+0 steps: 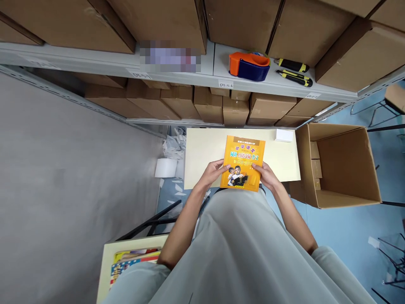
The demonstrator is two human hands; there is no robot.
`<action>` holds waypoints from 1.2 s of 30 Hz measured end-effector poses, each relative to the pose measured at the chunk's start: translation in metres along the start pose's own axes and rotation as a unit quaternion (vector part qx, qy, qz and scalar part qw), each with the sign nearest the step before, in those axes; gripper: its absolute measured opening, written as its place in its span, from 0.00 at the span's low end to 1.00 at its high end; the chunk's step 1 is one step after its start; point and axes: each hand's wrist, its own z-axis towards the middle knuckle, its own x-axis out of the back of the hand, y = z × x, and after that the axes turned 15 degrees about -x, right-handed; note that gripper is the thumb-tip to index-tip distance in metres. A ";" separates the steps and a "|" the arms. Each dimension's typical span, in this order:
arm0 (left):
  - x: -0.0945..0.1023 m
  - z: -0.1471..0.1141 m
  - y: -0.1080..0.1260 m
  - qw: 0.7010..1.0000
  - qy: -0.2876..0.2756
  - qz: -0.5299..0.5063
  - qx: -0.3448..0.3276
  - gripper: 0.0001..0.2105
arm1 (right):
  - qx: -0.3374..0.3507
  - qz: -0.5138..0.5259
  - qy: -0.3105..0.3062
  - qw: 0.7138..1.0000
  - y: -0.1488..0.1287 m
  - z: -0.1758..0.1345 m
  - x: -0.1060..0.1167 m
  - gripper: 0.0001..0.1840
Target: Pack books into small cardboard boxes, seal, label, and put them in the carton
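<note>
Room lies over the table [204,150] left of the book [243,164], a carton [348,162] walling the table's right end

Grey wall [76,169] left; blue floor [335,236]; metal shelving [177,75].

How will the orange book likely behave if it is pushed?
The orange book is probably fairly stiff, since it looks flat between the left hand and right hand. Its flat, rectangular shape suggests sliding rather than rolling.
</note>
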 end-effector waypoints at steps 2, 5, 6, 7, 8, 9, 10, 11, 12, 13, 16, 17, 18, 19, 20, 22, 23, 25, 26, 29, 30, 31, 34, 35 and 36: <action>0.002 0.000 -0.002 0.999 0.008 0.035 -0.026 0.26 | 0.020 -0.060 0.011 0.998 -0.002 -0.002 0.002 0.29; 0.010 0.001 -0.003 0.990 0.022 0.110 -0.086 0.24 | 0.069 -0.161 0.030 0.984 -0.012 -0.008 0.004 0.27; 0.013 0.001 -0.002 0.984 0.026 0.139 -0.108 0.23 | 0.091 -0.197 0.033 0.976 -0.016 -0.010 0.004 0.25; 0.016 0.001 -0.001 0.976 0.030 0.169 -0.131 0.22 | 0.117 -0.233 0.033 0.965 -0.021 -0.013 0.004 0.22; 0.019 0.000 0.001 0.967 0.035 0.201 -0.155 0.20 | 0.144 -0.268 0.034 0.952 -0.025 -0.016 0.003 0.20; 0.020 -0.001 0.003 0.956 0.041 0.231 -0.178 0.17 | 0.172 -0.299 0.037 0.938 -0.029 -0.019 0.002 0.17; 0.022 -0.001 0.005 0.944 0.048 0.257 -0.201 0.15 | 0.199 -0.326 0.042 0.923 -0.032 -0.021 0.002 0.15; 0.022 -0.002 0.008 0.934 0.053 0.277 -0.221 0.14 | 0.222 -0.347 0.049 0.910 -0.033 -0.023 0.001 0.13; 0.022 -0.003 0.011 0.925 0.058 0.291 -0.239 0.14 | 0.242 -0.362 0.057 0.898 -0.034 -0.025 0.000 0.12; 0.021 -0.004 0.014 0.917 0.062 0.301 -0.253 0.14 | 0.256 -0.373 0.061 0.890 -0.034 -0.026 -0.001 0.11; 0.019 -0.005 0.021 0.907 0.059 0.314 -0.275 0.14 | 0.270 -0.380 0.060 0.883 -0.030 -0.028 -0.001 0.10; 0.018 -0.006 0.023 0.907 0.055 0.313 -0.277 0.14 | 0.267 -0.374 0.062 0.886 -0.028 -0.029 -0.001 0.10; 0.018 -0.006 0.024 0.909 0.048 0.307 -0.276 0.13 | 0.261 -0.365 0.067 0.891 -0.027 -0.030 -0.001 0.10; 0.018 -0.006 0.025 0.914 0.041 0.299 -0.272 0.13 | 0.251 -0.351 0.073 0.899 -0.026 -0.031 0.000 0.12; 0.017 -0.005 0.025 0.920 0.034 0.289 -0.263 0.12 | 0.236 -0.332 0.079 0.910 -0.024 -0.032 0.000 0.15; 0.016 -0.004 0.024 0.936 0.038 0.267 -0.228 0.11 | 0.198 -0.272 0.108 0.936 -0.022 -0.032 0.001 0.21; 0.014 -0.004 0.024 0.946 0.046 0.249 -0.201 0.12 | 0.176 -0.233 0.123 0.949 -0.020 -0.030 0.002 0.23; 0.010 -0.002 0.022 0.968 0.055 0.199 -0.140 0.18 | 0.127 -0.153 0.142 0.970 -0.017 -0.024 0.006 0.30; 0.007 0.000 0.020 0.978 0.051 0.171 -0.110 0.21 | 0.103 -0.121 0.148 0.976 -0.015 -0.020 0.009 0.34; -0.004 0.008 0.014 0.993 0.034 0.107 -0.040 0.24 | 0.054 -0.067 0.173 0.981 -0.010 -0.005 0.025 0.45; -0.007 0.011 0.011 0.994 0.038 0.095 -0.024 0.22 | 0.043 -0.058 0.181 0.981 -0.009 0.000 0.032 0.42; -0.011 0.015 0.008 0.995 0.049 0.082 -0.009 0.20 | 0.030 -0.051 0.183 0.981 -0.009 0.005 0.040 0.37; -0.023 0.021 -0.001 0.996 0.084 0.022 0.037 0.18 | -0.039 -0.035 0.143 0.988 -0.009 0.015 0.063 0.19; -0.027 0.022 -0.003 0.994 0.095 -0.002 0.055 0.18 | -0.067 -0.031 0.125 0.989 -0.010 0.017 0.069 0.18; -0.031 0.023 -0.004 0.992 0.104 -0.023 0.072 0.18 | -0.093 -0.026 0.109 0.989 -0.011 0.019 0.075 0.19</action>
